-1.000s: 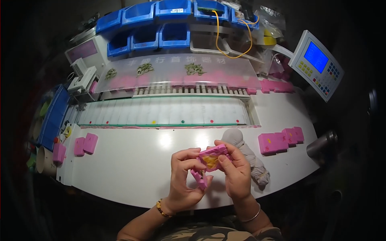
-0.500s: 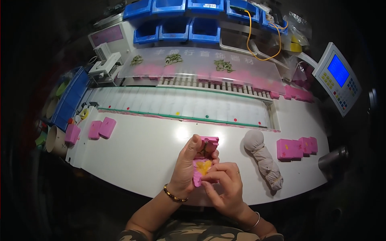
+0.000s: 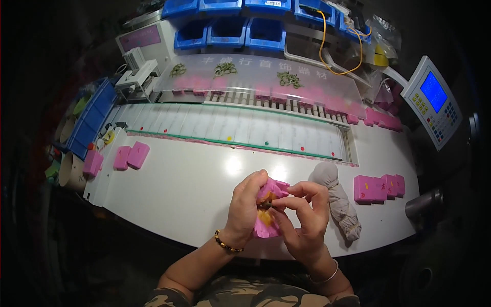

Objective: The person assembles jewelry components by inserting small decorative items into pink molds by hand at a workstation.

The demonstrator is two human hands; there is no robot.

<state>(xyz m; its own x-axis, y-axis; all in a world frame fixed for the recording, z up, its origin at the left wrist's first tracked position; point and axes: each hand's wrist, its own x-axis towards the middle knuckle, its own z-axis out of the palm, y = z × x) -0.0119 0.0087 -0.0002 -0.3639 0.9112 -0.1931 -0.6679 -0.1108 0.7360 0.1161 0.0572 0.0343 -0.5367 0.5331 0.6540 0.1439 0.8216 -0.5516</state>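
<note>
White worktable (image 3: 176, 176), centre of frame. Pink mould (image 3: 265, 232), opened, yellow-stained inside, lower centre, above tabletop. Left hand (image 3: 243, 207): wrapped round mould, fingers mostly hidden. Right hand (image 3: 305, 220): fingers bent at small dark piece (image 3: 266, 204) in mould; pinch or mere touch, cannot tell; piece's shape unclear. Versus half second ago: right fingertips moved from mould's lower half up to dark piece. Grey cloth bundle (image 3: 337, 199), right of hands. Frosted sheet (image 3: 255, 71), upper centre, blurring pink shapes beneath. Blue bins (image 3: 226, 34), upper row cut off by top edge.
</note>
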